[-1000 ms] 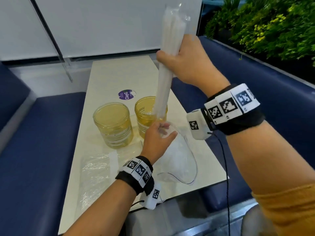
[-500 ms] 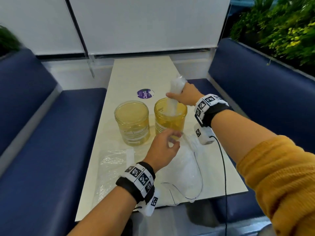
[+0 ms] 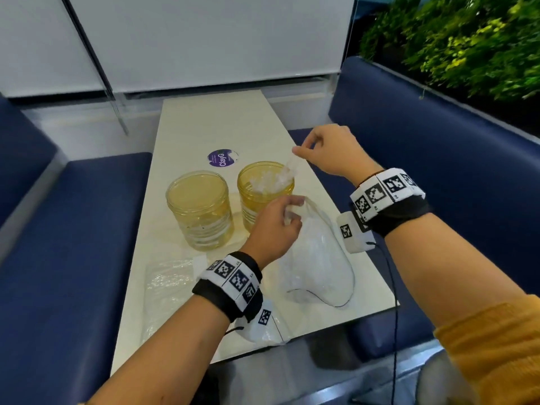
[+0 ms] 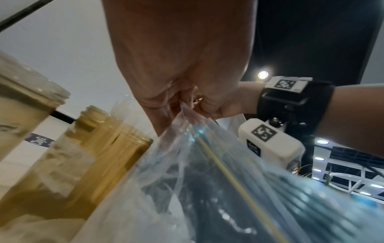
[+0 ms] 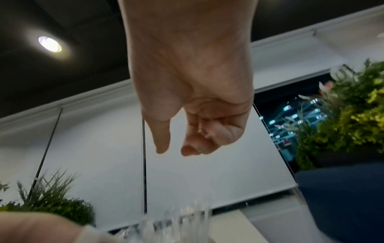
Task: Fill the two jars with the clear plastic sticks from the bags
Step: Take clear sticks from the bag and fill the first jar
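Head view shows the clear sticks (image 3: 270,182) standing in the right jar (image 3: 264,197), light, stiff and slippery; best pinched near their tops. Above that jar the right hand (image 3: 330,150) hangs loosely curled, holding nothing, while just before it the left hand (image 3: 274,226) pinches the bag (image 3: 315,258) mouth.

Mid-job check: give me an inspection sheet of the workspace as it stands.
Surface: pale table.
Job's things: filled jar holds clear sticks; other jar shows none; open bag; flat bag near the edge.
Clutter: purple sticker.
Hands: left hand pinches the open bag's mouth; right hand above the filled jar, loosely curled, nothing plainly held.
Cables: black cable hangs from the right wrist.
Surroundings: blue benches, plants, white blind.
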